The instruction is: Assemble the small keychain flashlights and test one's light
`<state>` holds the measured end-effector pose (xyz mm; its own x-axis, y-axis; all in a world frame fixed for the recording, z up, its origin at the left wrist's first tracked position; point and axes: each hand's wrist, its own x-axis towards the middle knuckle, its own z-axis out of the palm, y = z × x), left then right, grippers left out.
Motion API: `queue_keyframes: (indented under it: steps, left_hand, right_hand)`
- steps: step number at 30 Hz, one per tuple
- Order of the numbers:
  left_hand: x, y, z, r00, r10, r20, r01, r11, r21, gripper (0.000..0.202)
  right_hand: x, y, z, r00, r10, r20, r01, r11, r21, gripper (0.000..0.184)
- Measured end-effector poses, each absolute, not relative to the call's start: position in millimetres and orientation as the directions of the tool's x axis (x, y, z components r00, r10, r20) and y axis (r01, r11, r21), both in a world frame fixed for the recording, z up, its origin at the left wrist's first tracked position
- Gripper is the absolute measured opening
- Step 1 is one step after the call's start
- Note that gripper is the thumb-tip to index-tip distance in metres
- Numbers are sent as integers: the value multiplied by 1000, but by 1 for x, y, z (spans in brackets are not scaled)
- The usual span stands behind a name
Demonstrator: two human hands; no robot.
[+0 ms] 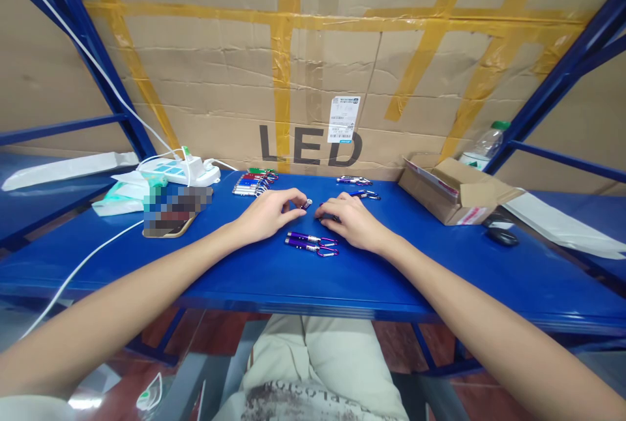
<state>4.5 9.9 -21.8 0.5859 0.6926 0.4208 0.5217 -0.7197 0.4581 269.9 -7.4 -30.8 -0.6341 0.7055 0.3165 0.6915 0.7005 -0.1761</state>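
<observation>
Between thumb and index finger, my left hand (271, 216) pinches a small dark purple piece with a silver end (306, 204); most of it is hidden. My right hand (356, 222) is closed just right of it, fingers curled down over something dark that they mostly cover. In front of both hands lie two purple keychain flashlights (303, 242) with carabiner clips, side by side. Behind my left hand is a row of several keychain flashlights (252, 183) in silver, blue, red and green. Beyond my right hand lie more flashlights (355, 180) with clips.
On the blue table (235, 277), a phone (183, 216), a plastic packet (122, 196) and a white power strip (180, 170) are at left. An open cardboard box (454, 193), a black mouse (502, 236) and a bottle (489, 144) are at right. A large carton (220, 82) stands behind.
</observation>
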Motion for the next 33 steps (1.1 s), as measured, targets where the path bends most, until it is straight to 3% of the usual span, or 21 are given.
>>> queue_keyframes:
  steps: [15,22,33]
  left_hand:
    - [3,12,-23,631,668,394,531,-742,409,23]
    - [6,11,-26,627,684,372,483,-716,504,24]
    - [12,2,-21,620,694,366,408,-683,606,24]
  right_hand:
    - [267,-9,-30,-565,707,426,663,696,-277,17]
    - [262,-20,-21,-398,677,619,552,716,-427,30]
    - [260,-23,-23,-413,655,633,519,740,-427,34]
